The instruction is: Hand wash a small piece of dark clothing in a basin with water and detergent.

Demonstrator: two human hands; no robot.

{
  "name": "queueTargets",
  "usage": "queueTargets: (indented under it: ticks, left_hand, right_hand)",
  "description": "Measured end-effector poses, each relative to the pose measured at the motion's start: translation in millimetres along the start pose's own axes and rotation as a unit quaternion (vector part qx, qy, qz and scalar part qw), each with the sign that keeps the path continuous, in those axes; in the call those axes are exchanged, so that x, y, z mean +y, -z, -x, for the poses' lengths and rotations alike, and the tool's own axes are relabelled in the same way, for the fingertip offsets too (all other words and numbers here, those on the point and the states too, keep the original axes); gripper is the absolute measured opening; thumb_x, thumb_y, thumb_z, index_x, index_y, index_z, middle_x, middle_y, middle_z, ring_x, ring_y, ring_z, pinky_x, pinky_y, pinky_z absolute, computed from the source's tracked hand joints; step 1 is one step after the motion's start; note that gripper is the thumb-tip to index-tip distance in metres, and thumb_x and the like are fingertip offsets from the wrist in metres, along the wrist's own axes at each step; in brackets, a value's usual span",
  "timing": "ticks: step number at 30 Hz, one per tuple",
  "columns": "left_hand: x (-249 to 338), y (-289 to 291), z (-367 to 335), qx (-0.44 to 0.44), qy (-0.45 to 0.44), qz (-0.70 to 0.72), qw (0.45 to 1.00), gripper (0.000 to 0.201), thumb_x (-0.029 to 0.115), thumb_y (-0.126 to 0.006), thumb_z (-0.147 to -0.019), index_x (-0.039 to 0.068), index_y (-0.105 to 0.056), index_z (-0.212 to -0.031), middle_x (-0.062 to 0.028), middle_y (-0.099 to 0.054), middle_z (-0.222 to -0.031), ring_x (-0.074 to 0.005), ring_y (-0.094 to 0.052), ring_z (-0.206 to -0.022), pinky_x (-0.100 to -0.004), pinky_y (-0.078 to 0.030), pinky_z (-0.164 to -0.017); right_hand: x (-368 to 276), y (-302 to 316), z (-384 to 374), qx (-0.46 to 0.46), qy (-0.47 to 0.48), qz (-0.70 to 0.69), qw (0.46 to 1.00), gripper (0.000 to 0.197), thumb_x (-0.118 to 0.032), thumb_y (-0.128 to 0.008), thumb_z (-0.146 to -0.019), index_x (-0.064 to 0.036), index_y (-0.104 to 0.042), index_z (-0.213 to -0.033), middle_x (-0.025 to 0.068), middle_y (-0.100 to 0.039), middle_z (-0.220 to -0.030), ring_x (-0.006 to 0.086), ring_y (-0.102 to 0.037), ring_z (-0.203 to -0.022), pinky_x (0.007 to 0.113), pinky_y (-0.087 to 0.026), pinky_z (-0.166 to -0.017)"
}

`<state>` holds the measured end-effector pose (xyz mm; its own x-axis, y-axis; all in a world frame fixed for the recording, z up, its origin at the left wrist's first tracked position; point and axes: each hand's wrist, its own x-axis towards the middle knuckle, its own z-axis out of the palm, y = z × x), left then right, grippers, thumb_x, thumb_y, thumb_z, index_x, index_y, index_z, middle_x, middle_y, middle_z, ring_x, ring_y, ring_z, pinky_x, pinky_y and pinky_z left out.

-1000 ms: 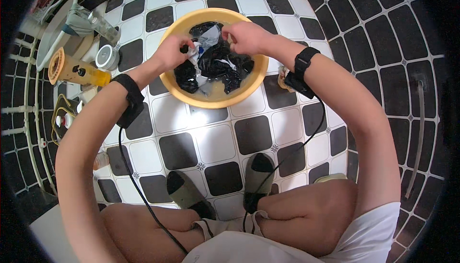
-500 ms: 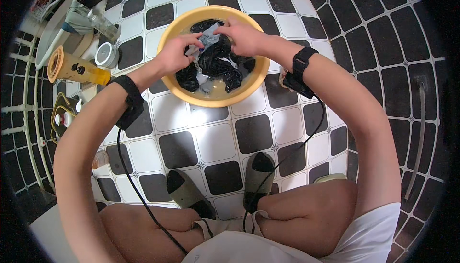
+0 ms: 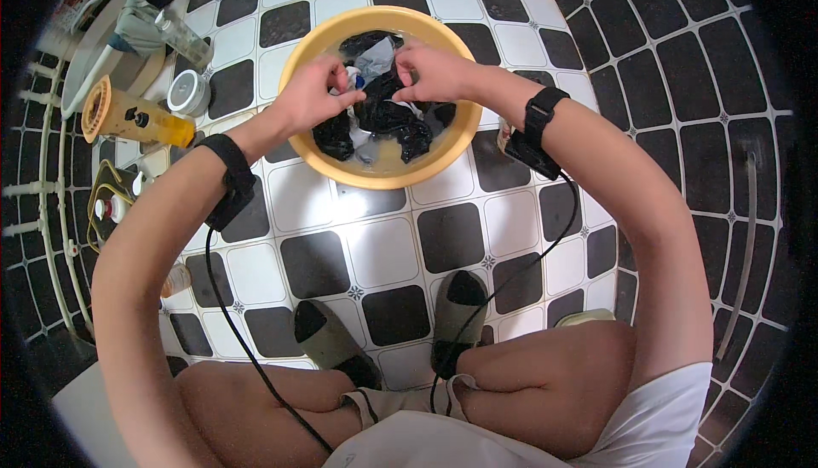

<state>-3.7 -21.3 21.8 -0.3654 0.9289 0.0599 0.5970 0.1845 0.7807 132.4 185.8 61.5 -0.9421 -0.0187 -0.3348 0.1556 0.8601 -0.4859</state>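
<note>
A round yellow basin (image 3: 456, 148) on the floor holds cloudy water and wet clothes. Over its left side, my left hand (image 3: 317, 95) has its fingers curled and thumb stretched toward the middle, closed at the edge of a bunched black cloth (image 3: 383, 110). From the right, my right hand (image 3: 432, 73) bends its fingers and thumb round the same black cloth; the exact grip is partly hidden. Between the hands, toward the far side, lies a light grey cloth (image 3: 375, 57). More dark cloth and pale pieces sit lower in the water.
Left of the basin stand a white round tub (image 3: 189, 93), a bottle with yellow liquid (image 3: 149, 120) and a clear bottle (image 3: 183, 37). A large pale basin (image 3: 89, 72) leans behind them. Black cables (image 3: 234, 314) run from both wrist straps. My slippered feet (image 3: 460, 314) rest on checkered tiles.
My hands have left the light grey cloth and come nearer to me, onto the black cloth. The grey cloth now lies in the basin between them.
</note>
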Motion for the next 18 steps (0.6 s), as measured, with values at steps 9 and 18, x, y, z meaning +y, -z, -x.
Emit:
queueTargets:
  ticks: [9, 18]
  left_hand:
    - [2.9, 18.8, -2.0, 0.023, -0.092, -0.014, 0.995, 0.04, 0.022, -0.071, -0.083, 0.006, -0.064, -0.118, -0.0085, -0.062, -0.079, -0.0146, -0.058, -0.068, -0.0294, -0.048, -0.063]
    - [126.2, 99.0, 9.9, 0.154, -0.172, -0.005, 0.973, 0.03, 0.028, -0.073, -0.08, 0.01, -0.064, -0.102, -0.0065, -0.06, -0.085, -0.0243, -0.062, -0.067, -0.0351, -0.05, -0.059]
  right_hand:
    - [1.1, -5.6, -11.7, 0.066, 0.144, -0.065, 0.985, 0.058, -0.001, -0.057, -0.077, -0.007, -0.051, -0.134, 0.0227, -0.057, -0.126, 0.0373, -0.055, -0.117, 0.041, -0.042, -0.104]
    - [-80.7, 76.3, 12.1, 0.119, 0.064, -0.113, 0.984, 0.043, -0.01, -0.066, -0.082, -0.0009, -0.055, -0.122, 0.0188, -0.064, -0.104, 0.0324, -0.063, -0.091, 0.037, -0.051, -0.081]
